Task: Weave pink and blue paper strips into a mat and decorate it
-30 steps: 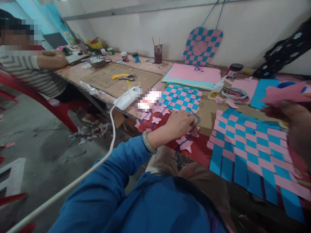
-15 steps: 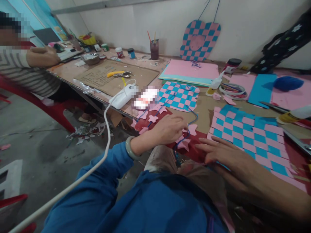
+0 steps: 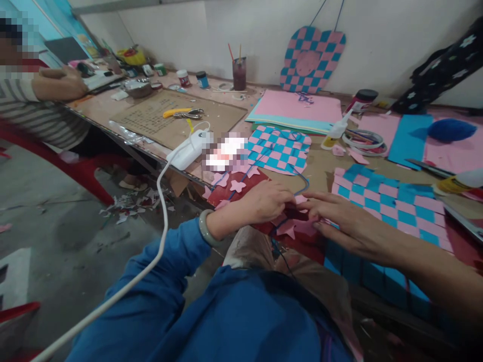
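My left hand (image 3: 269, 201) is over the red sheet (image 3: 307, 243) at the table's front edge, its fingers bent together at the blue cord (image 3: 302, 187); its fingertips are partly hidden. Close to its fingertips is my right hand (image 3: 339, 218), with fingers together over pink paper pieces; what they pinch is too small to tell. Pink paper stars (image 3: 238, 186) lie on the red sheet to the left, with cord running across them. A pink star (image 3: 287, 229) lies below the hands. Behind them is a small woven pink-and-blue piece (image 3: 281, 150).
A larger woven sheet (image 3: 392, 203) lies at the right, near scissors (image 3: 430, 168) and a glue bottle (image 3: 335, 133). A white power strip (image 3: 190, 149) and its cable cross the left side. Another person in a striped sleeve (image 3: 18, 90) sits at far left.
My right hand has moved left and up, meeting my left hand. The larger woven sheet's near part now hangs over the table edge, showing its blue underside. My left hand has shifted slightly right.
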{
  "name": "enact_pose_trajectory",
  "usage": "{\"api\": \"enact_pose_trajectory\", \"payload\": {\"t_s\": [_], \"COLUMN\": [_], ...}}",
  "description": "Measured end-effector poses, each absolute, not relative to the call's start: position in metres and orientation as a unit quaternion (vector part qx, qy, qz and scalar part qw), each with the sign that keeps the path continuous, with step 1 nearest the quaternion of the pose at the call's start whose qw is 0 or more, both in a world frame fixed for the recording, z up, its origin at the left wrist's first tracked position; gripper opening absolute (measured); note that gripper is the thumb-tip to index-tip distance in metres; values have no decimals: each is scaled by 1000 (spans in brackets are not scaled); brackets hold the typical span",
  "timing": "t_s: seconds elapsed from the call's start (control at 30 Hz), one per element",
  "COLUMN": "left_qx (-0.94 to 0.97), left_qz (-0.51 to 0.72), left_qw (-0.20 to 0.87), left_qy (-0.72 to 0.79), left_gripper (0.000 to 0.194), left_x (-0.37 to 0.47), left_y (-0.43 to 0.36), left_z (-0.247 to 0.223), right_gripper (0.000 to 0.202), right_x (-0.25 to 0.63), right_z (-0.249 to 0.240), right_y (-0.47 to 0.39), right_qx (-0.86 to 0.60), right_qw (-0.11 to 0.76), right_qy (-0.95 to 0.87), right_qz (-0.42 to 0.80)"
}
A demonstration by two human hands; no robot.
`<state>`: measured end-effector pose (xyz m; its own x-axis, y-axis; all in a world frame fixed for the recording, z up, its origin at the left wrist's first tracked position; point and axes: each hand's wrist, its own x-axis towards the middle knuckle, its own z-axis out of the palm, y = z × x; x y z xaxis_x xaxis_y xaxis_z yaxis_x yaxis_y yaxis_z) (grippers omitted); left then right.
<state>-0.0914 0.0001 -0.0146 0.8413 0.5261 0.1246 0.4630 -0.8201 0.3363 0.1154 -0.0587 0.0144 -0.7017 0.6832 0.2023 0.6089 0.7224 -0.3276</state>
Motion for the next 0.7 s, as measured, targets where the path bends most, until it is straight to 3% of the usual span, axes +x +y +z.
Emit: {"api": "enact_pose_trajectory", "payload": {"t_s": [0.47, 0.7], "left_qx": [951, 951], "left_qz": [109, 105], "left_qw": [121, 109], "left_qy": [262, 269], "left_gripper": [34, 32], "left_x": [-89, -91], "left_y": [0, -2], "left_z": [-22, -23], "right_gripper": [26, 38], "right_x": [122, 138], "right_z": [15, 12], "right_y": [-47, -48], "right_qx": [-408, -489], "right_qw": [146, 111], "right_qy": [-881, -826], "right_qz": [192, 258]}}
